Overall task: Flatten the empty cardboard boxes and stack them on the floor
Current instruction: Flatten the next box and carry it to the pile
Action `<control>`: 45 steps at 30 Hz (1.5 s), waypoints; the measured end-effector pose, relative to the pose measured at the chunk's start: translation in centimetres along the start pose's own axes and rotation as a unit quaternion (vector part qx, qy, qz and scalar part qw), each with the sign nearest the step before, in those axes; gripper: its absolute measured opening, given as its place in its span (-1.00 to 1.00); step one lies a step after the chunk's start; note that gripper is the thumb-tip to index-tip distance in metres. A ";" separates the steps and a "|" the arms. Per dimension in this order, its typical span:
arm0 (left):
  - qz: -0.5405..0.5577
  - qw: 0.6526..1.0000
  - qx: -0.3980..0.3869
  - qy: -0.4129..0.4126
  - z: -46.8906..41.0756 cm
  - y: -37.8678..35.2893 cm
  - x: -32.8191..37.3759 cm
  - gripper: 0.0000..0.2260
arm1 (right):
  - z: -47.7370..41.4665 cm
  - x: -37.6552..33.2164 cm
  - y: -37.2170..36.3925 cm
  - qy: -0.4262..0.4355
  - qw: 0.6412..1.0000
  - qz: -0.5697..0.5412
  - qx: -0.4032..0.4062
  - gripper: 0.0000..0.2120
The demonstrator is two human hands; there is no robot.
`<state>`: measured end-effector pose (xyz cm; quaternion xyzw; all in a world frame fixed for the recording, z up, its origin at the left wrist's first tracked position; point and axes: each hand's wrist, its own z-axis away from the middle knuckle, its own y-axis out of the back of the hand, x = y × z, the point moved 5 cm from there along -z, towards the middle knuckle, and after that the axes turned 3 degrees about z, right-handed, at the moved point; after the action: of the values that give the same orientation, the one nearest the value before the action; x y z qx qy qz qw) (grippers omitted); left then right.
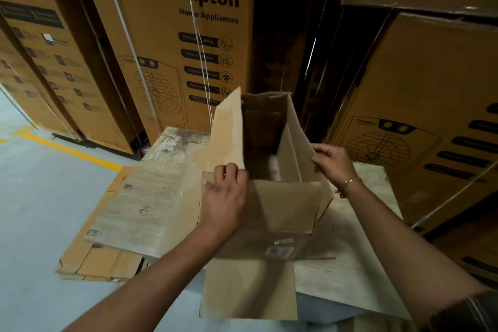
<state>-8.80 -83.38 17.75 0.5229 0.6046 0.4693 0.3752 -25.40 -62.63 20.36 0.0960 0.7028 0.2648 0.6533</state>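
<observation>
An open, empty brown cardboard box (pixel 272 213) stands upright in the middle of the view, its top flaps raised. My left hand (pixel 225 197) grips the base of the tall left flap (pixel 229 129). My right hand (pixel 332 163), with a gold bracelet on the wrist, pinches the edge of the right flap (pixel 299 137). The near flap (pixel 249 288) hangs down toward me. Beneath and to the left lies a pile of flattened cardboard (pixel 145 205) on the floor.
Tall Crompton appliance cartons (pixel 183 48) strapped with white bands stand stacked behind and on the right (pixel 431 116), with a dark gap between them. Grey floor (pixel 40 210) with a yellow line (pixel 67 149) lies to the left.
</observation>
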 end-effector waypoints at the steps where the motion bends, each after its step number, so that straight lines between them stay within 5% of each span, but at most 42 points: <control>1: 0.024 0.998 0.049 -0.008 1.0 0.7 0.5 -0.55 | 0.3 -0.4 0.5 0.004 1.000 0.013 -0.012 -0.67; 5: 0.092 0.991 0.100 -0.015 5.8 2.2 1.4 -0.75 | 2.1 -0.8 0.0 -0.011 0.989 0.118 -0.082 -0.63; 11: 0.104 0.989 -0.099 0.034 12.2 -1.1 0.4 -0.44 | 5.5 1.4 -0.6 -0.078 0.977 0.141 -0.143 -0.59; 15: 0.171 0.950 -0.249 0.084 12.6 -3.5 -0.5 -0.27 | 6.5 2.6 -0.2 -0.105 0.982 0.096 -0.124 -0.63; 20: 0.202 0.945 -0.091 0.242 8.1 -4.3 -5.7 -0.45 | 7.6 2.4 0.4 -0.090 0.989 0.082 -0.082 -0.61; 24: 0.201 0.905 -0.261 0.270 3.7 -7.4 -7.9 -0.13 | 8.0 3.3 1.0 -0.107 0.990 0.063 -0.066 -0.54; 27: 0.229 0.880 -0.313 0.275 1.7 -9.4 -9.1 0.00 | 8.0 4.1 1.5 -0.117 0.989 0.066 -0.064 -0.51; 32: 0.225 0.900 -0.271 0.257 -1.0 -10.6 -10.7 -0.05 | 7.6 4.8 1.9 -0.118 0.990 0.036 -0.066 -0.59; 37: 0.271 0.906 -0.258 0.199 -3.4 -10.4 -10.4 -0.50 | 7.1 6.5 2.5 -0.137 0.989 -0.022 -0.056 -0.56; 39: 0.307 0.893 -0.246 0.218 -3.1 -10.3 -10.5 -0.60 | 7.0 7.0 2.7 -0.142 0.988 -0.042 -0.053 -0.55; 45: 0.500 0.783 -0.103 0.355 -0.5 -6.2 -11.5 -0.71 | 5.6 7.3 1.7 -0.137 0.983 -0.122 -0.025 -0.59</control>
<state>-9.01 -94.86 11.50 0.5062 0.2964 0.8034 -0.1019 -21.23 -56.26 14.82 0.0283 0.6062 0.1847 0.7731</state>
